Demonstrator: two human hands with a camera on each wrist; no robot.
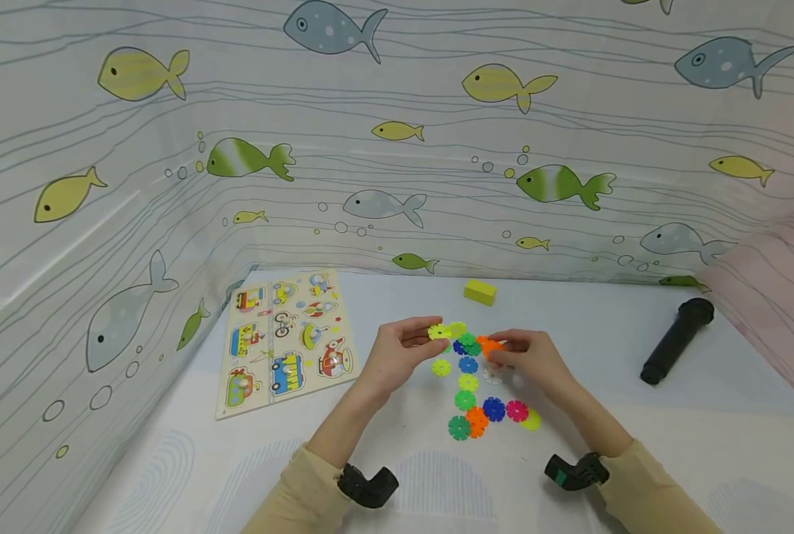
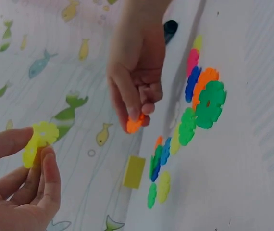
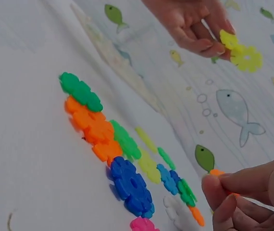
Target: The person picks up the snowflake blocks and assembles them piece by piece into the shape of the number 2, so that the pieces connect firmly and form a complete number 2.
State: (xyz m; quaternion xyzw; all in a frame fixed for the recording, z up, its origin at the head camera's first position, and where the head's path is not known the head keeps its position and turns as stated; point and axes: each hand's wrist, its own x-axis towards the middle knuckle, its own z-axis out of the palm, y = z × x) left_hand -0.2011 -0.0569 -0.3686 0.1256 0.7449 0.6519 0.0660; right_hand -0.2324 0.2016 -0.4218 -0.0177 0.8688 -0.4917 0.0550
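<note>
Two joined yellow snowflake discs (image 2: 44, 134) are pinched between the thumb and fingers of my left hand (image 1: 397, 354), raised off the table. An orange snowflake disc (image 2: 135, 124) sits in the fingertips of my right hand (image 1: 537, 361), which partly cover it. Between and below the hands lie linked or touching discs, among them a light green one (image 1: 464, 400), an orange one (image 1: 477, 421), a dark blue one (image 1: 493, 409) and a pink one (image 1: 517, 411). A single yellow-green disc (image 1: 441, 368) rests below the left hand, and a white disc (image 1: 493, 376) beside the right fingers.
A wooden vehicle puzzle board (image 1: 286, 337) lies at the left. The yellow block (image 1: 480, 291) stands near the back wall, and a black cylindrical object (image 1: 677, 341) lies at the right. Fish-printed sheeting (image 1: 437, 170) closes off the back and sides.
</note>
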